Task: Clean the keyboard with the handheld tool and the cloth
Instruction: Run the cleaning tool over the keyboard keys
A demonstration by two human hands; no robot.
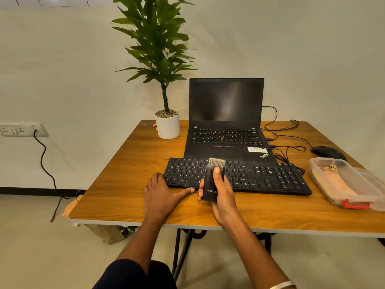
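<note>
Your right hand (220, 190) has its grip wrapped round the body of the handheld tool (213, 181), bristles pointing far over the middle of the keyboard (237, 176), which lies along the near part of the surface (125, 163); your left hand (162, 190) rests flat and relaxed at the keyboard's left near corner. The tool looks light and rigid with soft bristles, so hold it by the body. At the right, the clear lidded box (350, 182) holds a pale folded fabric, probably the cloth.

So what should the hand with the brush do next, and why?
Probably sweep the brush sideways along the key rows. The right hand grips it with the bristles already over the keyboard, near its middle, and the left hand rests at the keyboard's left end, seemingly steadying it.
</note>
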